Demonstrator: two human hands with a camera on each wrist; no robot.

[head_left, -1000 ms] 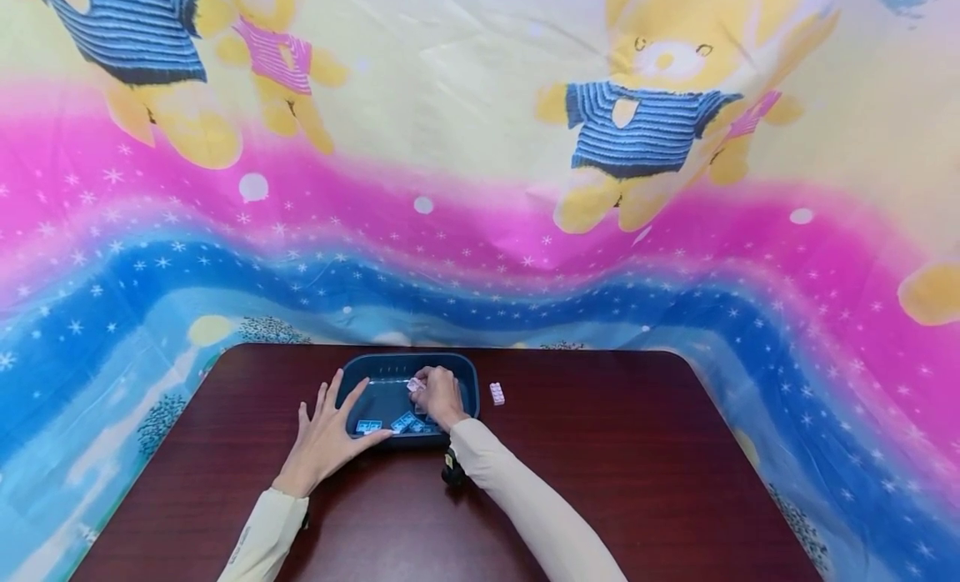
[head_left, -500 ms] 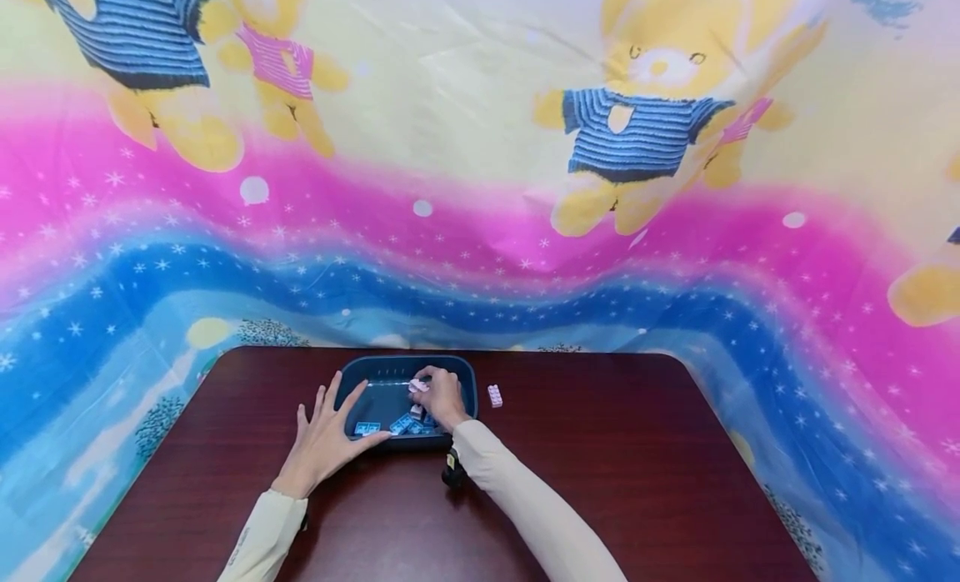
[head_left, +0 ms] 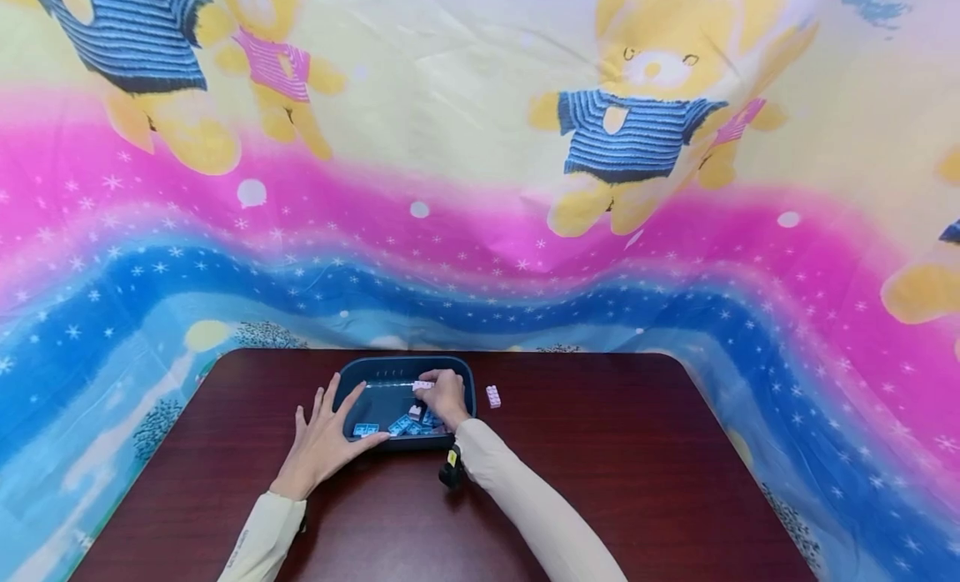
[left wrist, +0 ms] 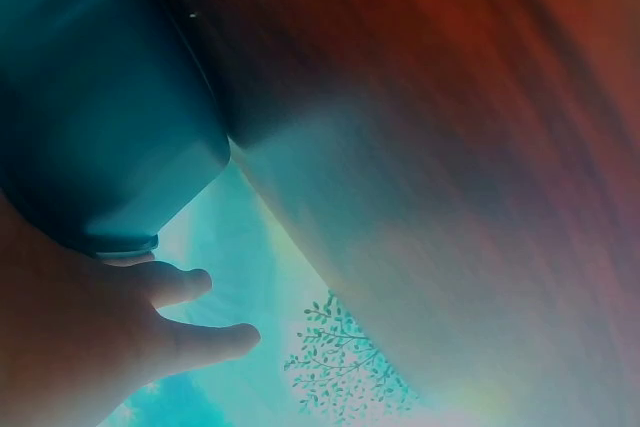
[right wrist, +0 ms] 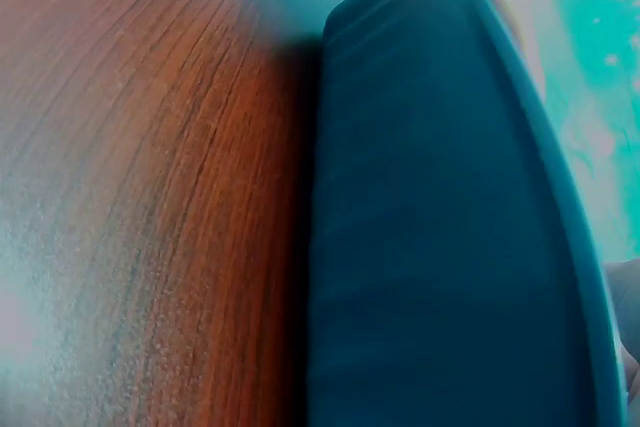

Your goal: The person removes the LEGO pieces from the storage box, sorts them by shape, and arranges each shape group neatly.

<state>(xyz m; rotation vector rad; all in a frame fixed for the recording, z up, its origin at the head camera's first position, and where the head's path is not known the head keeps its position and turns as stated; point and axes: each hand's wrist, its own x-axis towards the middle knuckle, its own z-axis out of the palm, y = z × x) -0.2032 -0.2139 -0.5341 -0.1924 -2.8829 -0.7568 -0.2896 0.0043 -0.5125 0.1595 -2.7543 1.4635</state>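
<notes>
- pink studded brick: inside the dark teal tray, at roughly one o'clock from its middle, pinched by the right hand, which comes at it from the four o'clock side.
- the left hand is spread and clutches nothing; its thumb and forefinger span the tray's eight o'clock corner, probably as a brace.
- slip: the brick's nine o'clock end juts free of the pinch, so an off-centre squeeze could twist it out and drop it.
- jostle: light-blue pieces crowd near six o'clock, and a pink-and-dark piece lies just below the held brick; a dipping knuckle could shove or flip them.
- knock: a black wrist camera hangs by the right wrist, just beyond the near wall at five o'clock; dropping that arm could bump the tray.
- slide: should the left hand lift away, a bump would likely skid the tray across the smooth bench.
- stray: a second pink brick lies on the bench just outside the three o'clock wall; a wide outward swing could sweep it off.
</notes>
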